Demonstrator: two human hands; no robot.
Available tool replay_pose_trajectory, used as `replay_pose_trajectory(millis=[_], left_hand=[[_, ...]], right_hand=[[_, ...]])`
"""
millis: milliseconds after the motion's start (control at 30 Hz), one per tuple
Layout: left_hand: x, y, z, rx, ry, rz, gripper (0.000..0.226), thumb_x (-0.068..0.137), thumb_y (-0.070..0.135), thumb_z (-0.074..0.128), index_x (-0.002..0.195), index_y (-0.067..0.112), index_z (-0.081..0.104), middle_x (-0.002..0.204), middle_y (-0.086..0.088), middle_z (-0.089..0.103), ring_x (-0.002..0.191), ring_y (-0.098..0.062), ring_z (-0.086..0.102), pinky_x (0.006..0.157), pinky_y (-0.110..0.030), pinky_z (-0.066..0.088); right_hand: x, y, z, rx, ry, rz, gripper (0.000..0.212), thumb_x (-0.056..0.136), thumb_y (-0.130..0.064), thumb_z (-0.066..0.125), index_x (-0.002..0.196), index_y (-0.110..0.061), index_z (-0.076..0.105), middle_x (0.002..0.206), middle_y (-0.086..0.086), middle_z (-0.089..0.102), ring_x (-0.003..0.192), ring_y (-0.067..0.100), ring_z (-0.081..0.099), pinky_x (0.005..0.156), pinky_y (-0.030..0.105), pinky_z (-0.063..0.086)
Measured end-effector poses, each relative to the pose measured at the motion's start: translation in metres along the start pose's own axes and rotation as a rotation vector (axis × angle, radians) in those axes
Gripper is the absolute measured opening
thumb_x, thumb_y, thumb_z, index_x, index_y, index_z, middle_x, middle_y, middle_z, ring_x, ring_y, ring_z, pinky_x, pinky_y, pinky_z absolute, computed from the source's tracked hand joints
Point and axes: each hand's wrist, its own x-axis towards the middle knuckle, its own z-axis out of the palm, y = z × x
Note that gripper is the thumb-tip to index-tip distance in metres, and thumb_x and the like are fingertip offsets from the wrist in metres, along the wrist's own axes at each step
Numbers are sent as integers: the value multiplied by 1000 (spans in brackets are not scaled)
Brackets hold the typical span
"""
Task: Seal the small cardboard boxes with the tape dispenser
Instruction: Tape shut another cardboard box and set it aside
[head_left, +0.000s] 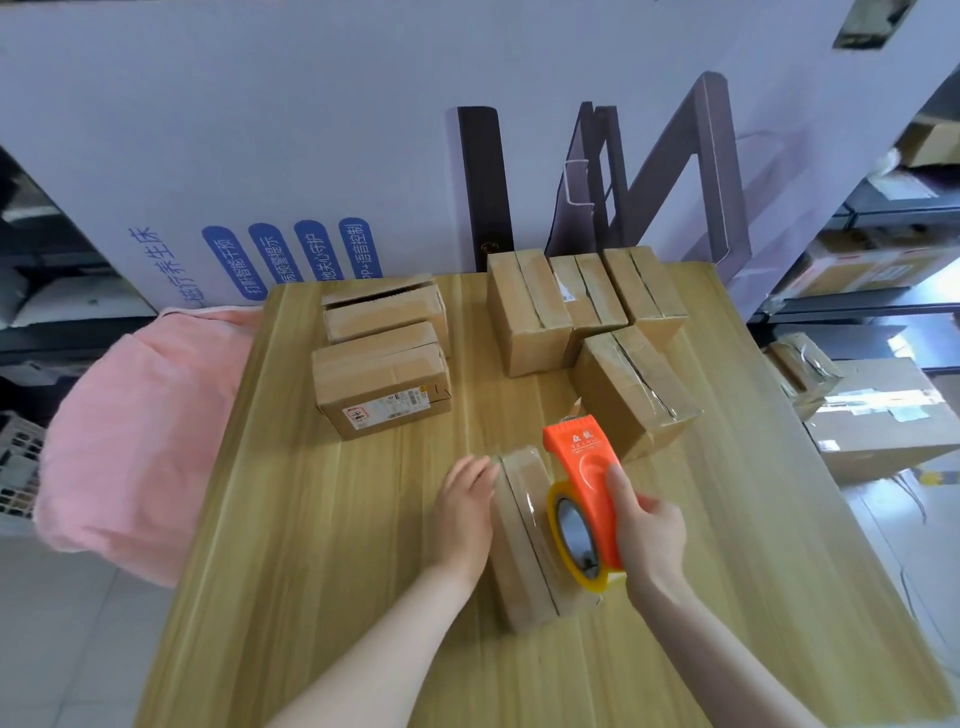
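Wooden table (311, 545), viewed from above; 12 o'clock = away from the person.

- Worked box (519, 561): small cardboard box at 6 o'clock on the table, long axis running roughly 12 to 6. A clear tape strip shows along its top seam.
- Left hand (465, 512): at 9 o'clock of this box, fingers straight and together, flat against the box's left side. It curls around nothing.
- Right hand (647, 535): at 3 o'clock of the box, fingers and thumb wrapped around the orange tape dispenser (584, 483).
- The dispenser lies over the right half of the box top, its toothed end pointing to 12 o'clock. Its tape roll (597, 583) is at the 6 o'clock end, on the box top.
- Tilted box (634, 389): at 1 o'clock of the worked box, taped seam up, just beside the dispenser's tip. Whether they touch, I cannot tell.
- Row of three boxes (589, 296) at the 12–1 o'clock edge of the table, side by side and touching.
- Labelled box (382, 379) at 11 o'clock, another box (384, 312) right behind it.
- Off the table: pink cushion (140, 441) at 9 o'clock, large white carton (311, 130) at 12 o'clock, stacked cartons (878, 415) at 3 o'clock.
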Motion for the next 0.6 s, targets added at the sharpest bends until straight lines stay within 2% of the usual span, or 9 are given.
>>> replay_pose_trajectory(millis=[100, 200, 300, 467, 600], left_hand=[[8, 5, -2, 109, -121, 83, 59, 96, -2, 43, 149, 20, 30, 156, 8, 27, 146, -12, 15, 117, -23, 14], [15, 7, -2, 209, -150, 134, 66, 92, 5, 55, 149, 21, 28, 153, 6, 31, 142, -15, 24, 116, -28, 24], [30, 10, -7, 229, -233, 155, 61, 91, 12, 55, 145, 26, 31, 143, 7, 41, 129, -18, 40, 104, -30, 37], [64, 29, -26, 398, -564, 137, 74, 81, -6, 51, 143, 28, 29, 137, 2, 44, 121, -25, 48, 86, -36, 45], [84, 38, -27, 512, -789, 155, 62, 80, 9, 60, 133, 28, 32, 126, 0, 51, 107, -24, 56, 76, -34, 49]], right_hand=[[1, 1, -1, -3, 6, -27, 66, 90, -49, 59, 83, 17, 62, 58, 14, 55, 54, 24, 51, 56, 32, 40], [2, 5, -1, 6, 20, -36, 69, 90, -49, 59, 84, 19, 61, 59, 13, 54, 55, 24, 50, 56, 33, 39], [3, 8, 1, 17, 27, -42, 70, 89, -51, 59, 84, 19, 60, 58, 13, 53, 54, 24, 49, 55, 33, 38], [3, 7, 4, 5, 24, -47, 70, 88, -53, 59, 80, 17, 58, 56, 12, 52, 52, 22, 47, 54, 34, 38], [3, 7, 5, 23, 36, -28, 72, 86, -56, 58, 82, 16, 61, 58, 17, 56, 53, 23, 50, 54, 34, 40]])
